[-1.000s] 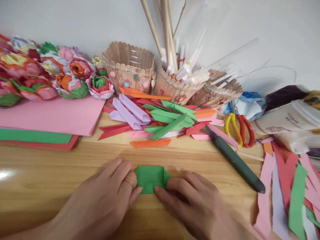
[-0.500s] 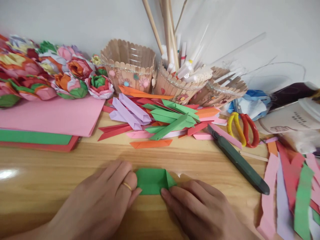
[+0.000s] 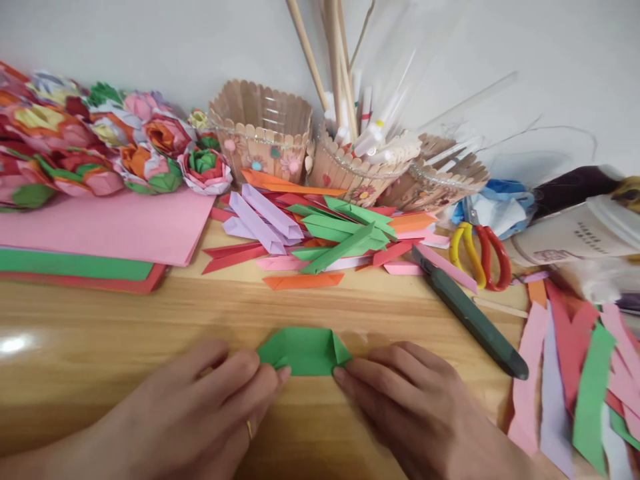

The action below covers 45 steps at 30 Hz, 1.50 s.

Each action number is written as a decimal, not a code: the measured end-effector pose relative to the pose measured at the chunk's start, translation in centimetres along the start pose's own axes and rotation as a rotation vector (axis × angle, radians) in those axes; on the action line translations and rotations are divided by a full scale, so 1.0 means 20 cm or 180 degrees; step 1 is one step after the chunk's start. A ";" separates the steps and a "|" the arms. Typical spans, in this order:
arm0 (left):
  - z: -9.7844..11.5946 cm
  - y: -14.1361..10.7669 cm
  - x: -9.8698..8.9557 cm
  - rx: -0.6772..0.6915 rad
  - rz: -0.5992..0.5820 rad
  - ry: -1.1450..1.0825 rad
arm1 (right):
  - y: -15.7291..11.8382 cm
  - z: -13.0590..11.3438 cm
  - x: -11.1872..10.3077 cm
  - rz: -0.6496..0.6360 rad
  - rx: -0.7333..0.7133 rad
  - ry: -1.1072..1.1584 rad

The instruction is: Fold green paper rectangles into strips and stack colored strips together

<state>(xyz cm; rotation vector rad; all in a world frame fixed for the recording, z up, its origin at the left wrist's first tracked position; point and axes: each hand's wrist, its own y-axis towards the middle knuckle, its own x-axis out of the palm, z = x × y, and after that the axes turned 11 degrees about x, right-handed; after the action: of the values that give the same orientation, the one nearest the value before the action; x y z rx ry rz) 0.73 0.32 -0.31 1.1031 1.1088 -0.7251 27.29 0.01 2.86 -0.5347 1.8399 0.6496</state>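
Observation:
A small green paper piece [image 3: 309,352] lies on the wooden table, its left and right ends folded in to slanted points. My left hand [image 3: 205,400] pinches its left end, thumb at the lower left corner; a gold ring shows on one finger. On the other side, my right hand [image 3: 415,400] pinches the lower right corner between thumb and fingers. Beyond the hands is a pile of folded paper strips, among them green ones [image 3: 340,233], purple ones [image 3: 260,220] and an orange one [image 3: 303,281].
Paper flowers [image 3: 100,143] and stacked coloured sheets [image 3: 110,223] are at the left. Craft-stick baskets [image 3: 260,137] stand along the wall. A dark cutter [image 3: 473,317], scissors [image 3: 480,257], a white cup [image 3: 580,233] and loose paper strips [image 3: 594,393] lie at the right.
The left end of the green paper now shows a folded slanted corner. My left hand has turned, its fingers now lower on that end. The view has shifted slightly.

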 end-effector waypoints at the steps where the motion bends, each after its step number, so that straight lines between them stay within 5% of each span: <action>1: -0.01 0.00 -0.01 0.0025 0.0041 0.0049 | 0.00 0.00 0.00 0.0013 -0.0026 -0.0005; 8: -0.07 0.06 -0.07 0.0118 0.0204 0.0563 | 0.00 -0.04 0.02 -0.0009 -0.0028 0.0133; 14: -0.10 0.13 -0.04 -0.0513 -0.0116 0.0521 | 0.06 -0.14 0.05 -0.0363 -0.0536 0.0616; 17: -0.13 0.14 -0.01 -0.0419 -0.0248 0.0162 | 0.09 -0.13 0.05 0.0001 -0.0264 0.0763; 21: -0.17 0.14 0.00 -0.0138 -0.0102 -0.0172 | 0.11 -0.08 0.07 0.0179 0.0137 0.0205; 26: -0.16 0.14 -0.05 -0.0344 0.0656 -0.0533 | 0.10 -0.08 0.10 0.0177 0.0106 -0.0405; 29: -0.14 0.12 -0.06 -0.0347 0.0562 -0.0875 | 0.08 -0.11 0.10 0.0398 0.0252 -0.0617; 33: -0.15 0.08 -0.03 -0.0250 0.0328 -0.0472 | 0.06 -0.12 0.10 0.0513 0.0202 -0.0744; 41: -0.14 0.11 -0.06 -0.0222 0.0421 -0.0427 | 0.11 0.01 0.04 0.0141 -0.0027 0.0135; 45: -0.10 0.12 -0.07 -0.0016 0.0574 0.0304 | 0.13 0.04 0.05 0.0113 -0.0015 0.0501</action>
<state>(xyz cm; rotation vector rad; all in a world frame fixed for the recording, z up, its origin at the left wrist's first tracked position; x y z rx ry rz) 1.74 2.97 1.70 1.2264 1.0746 -0.5320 25.96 2.37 2.22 -0.5711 1.9999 0.6510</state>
